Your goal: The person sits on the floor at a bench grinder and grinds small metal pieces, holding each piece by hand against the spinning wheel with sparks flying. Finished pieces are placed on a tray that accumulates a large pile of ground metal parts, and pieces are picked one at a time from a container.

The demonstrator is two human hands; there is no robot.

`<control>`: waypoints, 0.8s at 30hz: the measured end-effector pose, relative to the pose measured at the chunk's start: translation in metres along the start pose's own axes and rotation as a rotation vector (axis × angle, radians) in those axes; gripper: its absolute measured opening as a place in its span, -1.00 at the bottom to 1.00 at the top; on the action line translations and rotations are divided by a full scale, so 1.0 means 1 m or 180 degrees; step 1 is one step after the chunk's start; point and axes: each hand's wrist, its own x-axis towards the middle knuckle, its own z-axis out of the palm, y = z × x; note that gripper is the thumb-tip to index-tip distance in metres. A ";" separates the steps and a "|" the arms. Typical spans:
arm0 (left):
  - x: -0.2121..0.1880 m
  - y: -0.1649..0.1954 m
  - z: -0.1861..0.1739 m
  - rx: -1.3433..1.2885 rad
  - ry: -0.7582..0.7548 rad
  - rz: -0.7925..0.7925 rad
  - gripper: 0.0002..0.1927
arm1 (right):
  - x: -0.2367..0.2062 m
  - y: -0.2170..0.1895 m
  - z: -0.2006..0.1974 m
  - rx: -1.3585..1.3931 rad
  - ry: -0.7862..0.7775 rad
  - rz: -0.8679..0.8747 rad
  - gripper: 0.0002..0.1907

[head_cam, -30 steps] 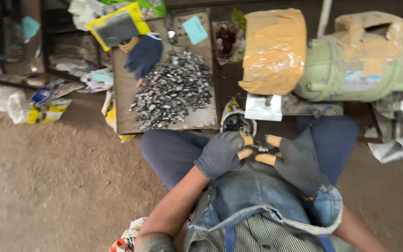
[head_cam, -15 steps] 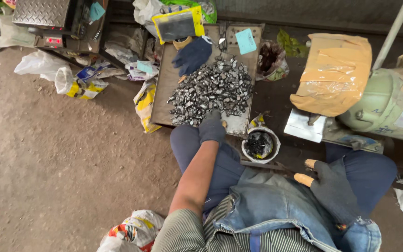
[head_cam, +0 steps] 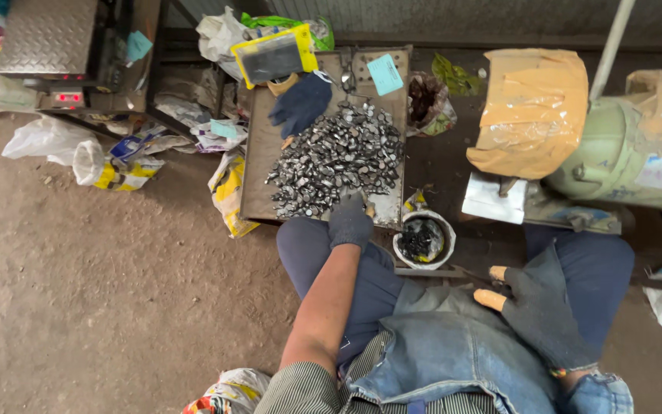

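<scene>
Left hand [head_cam: 350, 222] in a dark glove reaches forward to the near edge of the tray [head_cam: 258, 172], resting on the near end of the pile of metal pieces [head_cam: 339, 157]. Fingers bent down into the pieces; cannot tell if they pinch one. Right hand [head_cam: 534, 307] in a dark glove with open orange-tipped fingers [head_cam: 486, 299] lies on the right thigh over the denim apron [head_cam: 453, 356], fingers loosely apart, holding nothing, pointing left.

Containers: flat brown tray holds the pile of small shiny dark metal pieces, heaped in the middle and right, bare on the left strip. The pile's long axis runs from the near left corner toward the far right. A spare dark glove [head_cam: 300, 103] lies at the tray's far end. Small white bowl [head_cam: 424, 239] just beside the tray's near right corner, between the knees, holds dark pieces. Dark bag [head_cam: 425, 103] right of the tray, contents unclear.

Pale green cylinder [head_cam: 630, 161] with tan taped wrapping [head_cam: 532, 111] on the right. Plastic bags [head_cam: 78, 149] on the dirt floor at left.
</scene>
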 end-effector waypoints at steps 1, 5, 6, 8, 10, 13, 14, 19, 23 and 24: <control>0.000 0.003 0.002 0.0031 0.0154 0.0435 -0.64 | -0.001 0.004 0.000 0.0039 0.0021 0.0043 -0.33; 0.008 0.015 0.013 0.0274 0.0332 0.1844 -0.56 | 0.002 0.019 -0.005 -0.0101 0.0214 -0.0108 -0.37; 0.012 0.017 0.015 0.0399 0.0260 0.2121 -0.57 | 0.004 0.022 -0.006 -0.0238 0.0289 -0.0137 -0.38; 0.020 0.020 0.019 0.0681 0.0087 0.1923 -0.63 | 0.012 0.028 -0.009 -0.0353 0.0392 -0.0115 -0.40; 0.027 0.021 0.025 0.0854 -0.0097 0.1780 -0.64 | 0.018 0.034 -0.010 -0.0310 0.0440 0.0068 -0.41; 0.030 0.021 0.036 0.0466 -0.0194 0.1590 -0.58 | 0.022 0.041 -0.006 -0.0175 0.0526 0.0025 -0.46; 0.029 0.021 0.040 0.0044 -0.0111 0.1513 -0.56 | 0.023 0.042 -0.004 -0.0124 0.0478 -0.0022 -0.46; -0.002 0.032 0.047 -0.2235 -0.0808 0.1159 -0.73 | 0.036 0.024 0.002 0.0069 -0.0008 0.0044 -0.42; -0.047 0.057 0.021 -0.4182 -0.3051 0.0721 -0.80 | 0.038 -0.010 -0.006 0.2553 -0.1241 0.0241 -0.57; -0.055 0.064 0.013 -0.4145 -0.3304 0.0591 -0.79 | 0.039 -0.017 -0.012 0.2300 -0.1223 0.0171 -0.64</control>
